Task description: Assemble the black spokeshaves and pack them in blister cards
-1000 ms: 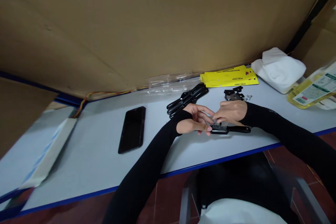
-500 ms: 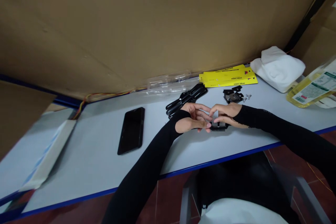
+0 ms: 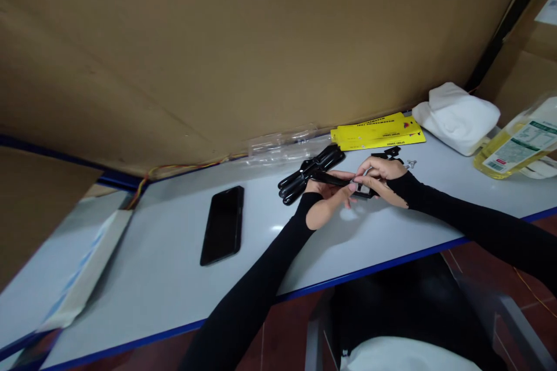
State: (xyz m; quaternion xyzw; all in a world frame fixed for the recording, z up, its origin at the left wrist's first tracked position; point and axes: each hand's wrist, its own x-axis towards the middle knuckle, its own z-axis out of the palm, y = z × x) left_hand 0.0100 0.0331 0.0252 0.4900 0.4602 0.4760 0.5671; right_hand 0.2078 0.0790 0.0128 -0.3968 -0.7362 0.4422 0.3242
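The blue-edged table [image 3: 165,269] runs along the near side, and the dark phone [image 3: 221,225] lies flat on it. To the right of the phone, above the tabletop, the left hand [image 3: 324,208] is partly curled, thumb and fingers closed on a black tool [image 3: 329,179]. The right hand [image 3: 383,174], farther right of the phone, has its thumb and fingers bent in, the tips pinched at the tool's middle, by a small metal plate [image 3: 364,188]; the tool's far end is partly hidden there. Beyond the phone and to its right lie stacked black handles [image 3: 292,188], then, farther right, dark metal parts [image 3: 393,152] and small screws [image 3: 411,164]. Farther back to the phone's right are a bottle of yellow liquid [image 3: 509,151], clear plastic packaging [image 3: 278,149], yellow cards [image 3: 378,133] and a white cloth bundle [image 3: 456,119].
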